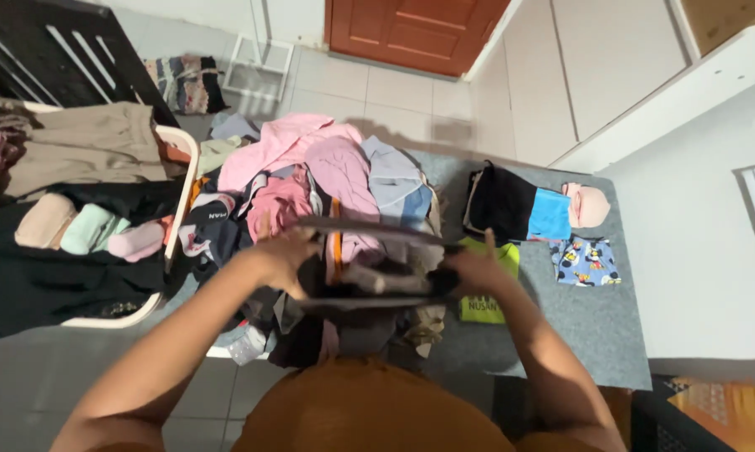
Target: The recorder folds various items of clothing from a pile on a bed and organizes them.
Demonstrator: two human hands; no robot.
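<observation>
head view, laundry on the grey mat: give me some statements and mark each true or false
1. Both hands, left hand and right hand, grip the dark grey garment stretched between them. True.
2. The heap of mixed clothes lies beyond the hands. True.
3. The blue cartoon-print cloth lies inside the white plastic basket. False: it lies on the grey felt mat, to the right.
4. The orange-brown wooden door stands wide open. False: it looks shut.
5. The folded black and blue garment rests on the mat. True.

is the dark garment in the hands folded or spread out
Partly folded: the dark garment is stretched flat between the left hand and right hand, its edges doubled over.
</observation>
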